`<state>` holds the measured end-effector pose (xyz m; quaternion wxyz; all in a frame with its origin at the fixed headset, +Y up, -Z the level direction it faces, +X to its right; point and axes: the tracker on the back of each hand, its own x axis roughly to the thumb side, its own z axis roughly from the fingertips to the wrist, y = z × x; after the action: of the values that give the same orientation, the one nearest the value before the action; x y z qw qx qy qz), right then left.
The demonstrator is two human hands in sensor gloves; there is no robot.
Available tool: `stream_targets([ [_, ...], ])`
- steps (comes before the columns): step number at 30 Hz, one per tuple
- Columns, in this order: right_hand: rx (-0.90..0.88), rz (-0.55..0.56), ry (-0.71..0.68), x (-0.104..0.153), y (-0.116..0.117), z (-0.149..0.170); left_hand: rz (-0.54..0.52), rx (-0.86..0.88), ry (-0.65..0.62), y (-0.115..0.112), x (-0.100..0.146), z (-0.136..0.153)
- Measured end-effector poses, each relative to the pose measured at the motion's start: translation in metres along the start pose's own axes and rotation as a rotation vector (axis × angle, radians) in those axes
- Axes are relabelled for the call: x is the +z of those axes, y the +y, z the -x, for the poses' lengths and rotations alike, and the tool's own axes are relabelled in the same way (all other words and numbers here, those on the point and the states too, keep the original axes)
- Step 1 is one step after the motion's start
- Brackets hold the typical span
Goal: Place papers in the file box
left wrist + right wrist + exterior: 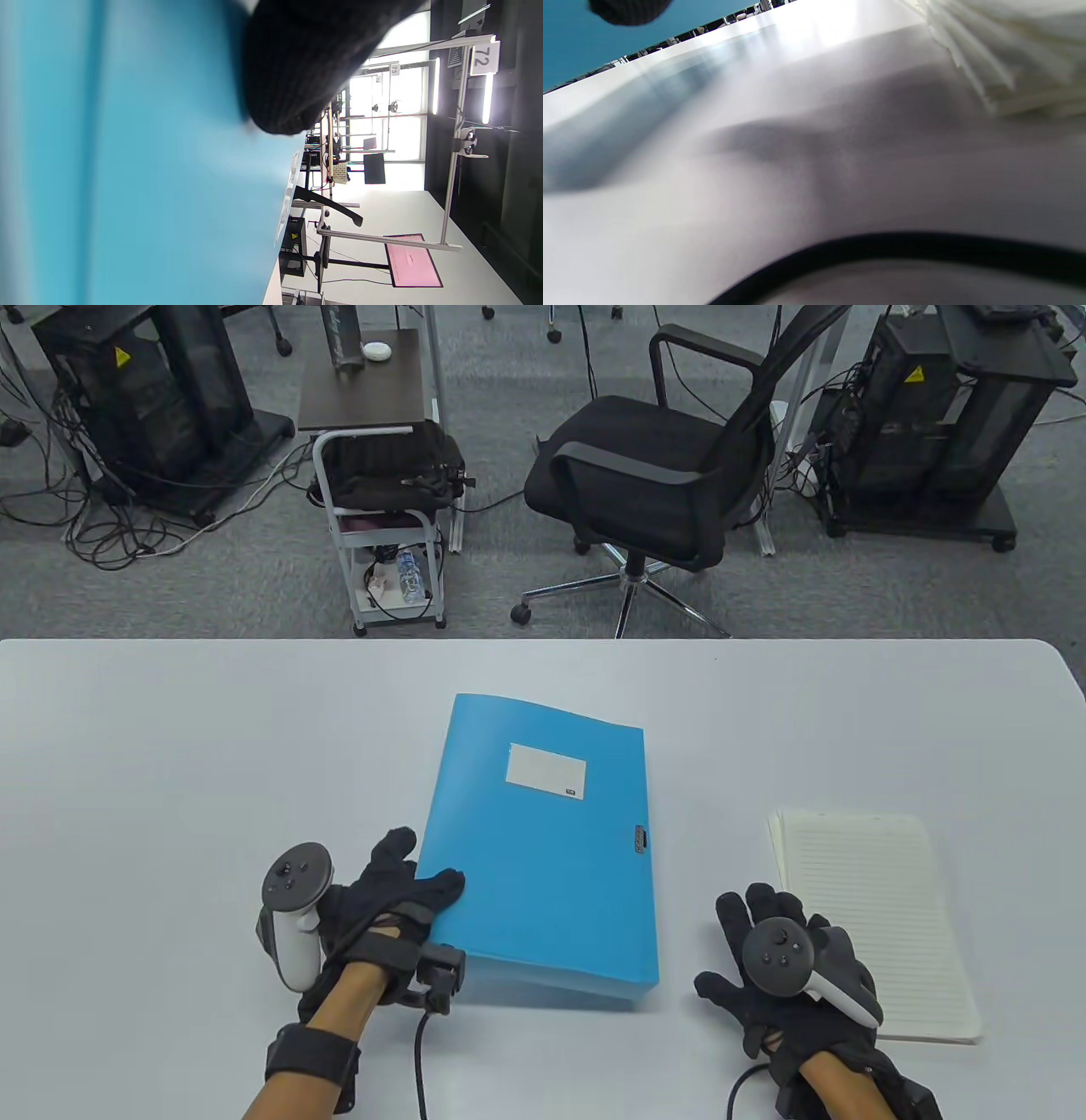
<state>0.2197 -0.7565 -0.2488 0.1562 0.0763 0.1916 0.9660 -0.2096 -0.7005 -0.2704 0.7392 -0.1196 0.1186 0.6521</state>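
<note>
We see the closed blue file box [543,840] at frame centre, long axis running top to bottom, clasp toward the papers [874,916] at lower right. Our left hand [382,899] grips its lower-left edge; our right hand [789,976] rests spread on the table [170,746], holding nothing.
</note>
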Motion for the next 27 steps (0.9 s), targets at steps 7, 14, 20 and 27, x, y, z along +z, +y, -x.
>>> stream_targets([
  [7, -0.008, 0.005, 0.008, 0.001, -0.001, 0.002, 0.053, -0.135, 0.118, -0.029, 0.019, 0.018],
  [14, -0.003, 0.013, 0.004, 0.002, -0.002, 0.002, 0.087, -0.49, 0.239, -0.055, 0.011, 0.035],
  [20, 0.005, -0.002, 0.012, 0.0, -0.001, 0.003, 0.048, -0.652, 0.21, -0.059, 0.004, 0.039],
  [27, 0.016, -0.006, 0.008, 0.0, 0.0, 0.001, 0.251, -0.907, -0.416, -0.105, 0.032, 0.013],
])
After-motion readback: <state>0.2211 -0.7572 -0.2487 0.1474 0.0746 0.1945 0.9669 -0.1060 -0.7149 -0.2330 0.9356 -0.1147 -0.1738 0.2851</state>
